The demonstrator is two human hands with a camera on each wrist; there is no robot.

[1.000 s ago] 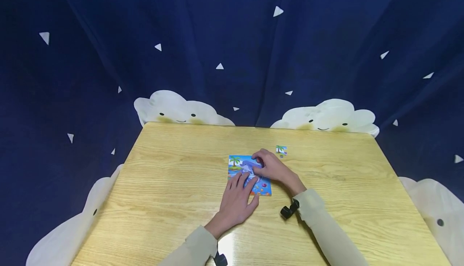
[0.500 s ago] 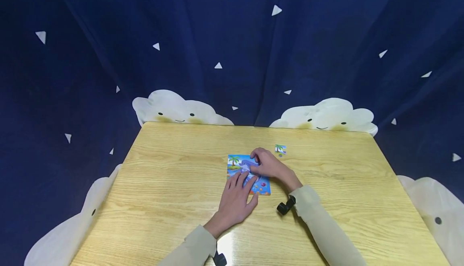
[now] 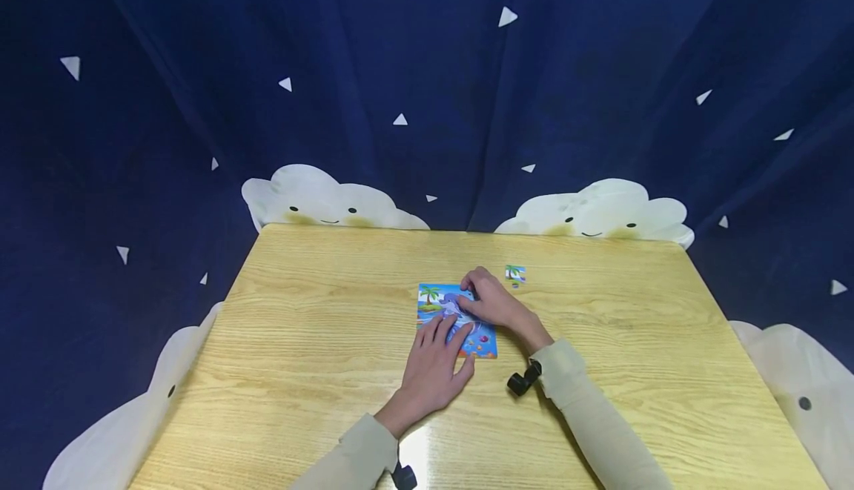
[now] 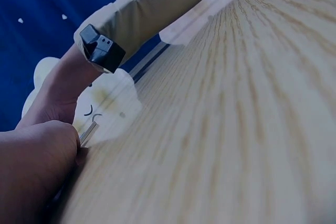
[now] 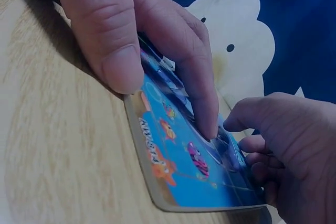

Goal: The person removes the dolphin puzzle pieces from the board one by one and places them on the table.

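Two hands, one jigsaw puzzle, one loose piece, all on one table.
With exact counting: one left hand [image 3: 434, 373] and one right hand [image 3: 497, 305]; two beige sleeves [image 3: 594, 408]; two black wrist cameras [image 3: 404, 477]; one dolphin jigsaw puzzle [image 3: 427, 308]; one small loose piece [image 3: 517, 274]; one wooden table [image 3: 320, 290]; two printed palm trees, namely one on the puzzle and one on the loose piece; dolphins not possible to count, because of the fingers above them; one dark blue curtain [image 3: 454, 141]; on this curtain, in the head view, four white clouds [image 3: 594, 212], with six eyes and two smiling mouths in total, and fifteen white triangles [image 3: 508, 16].
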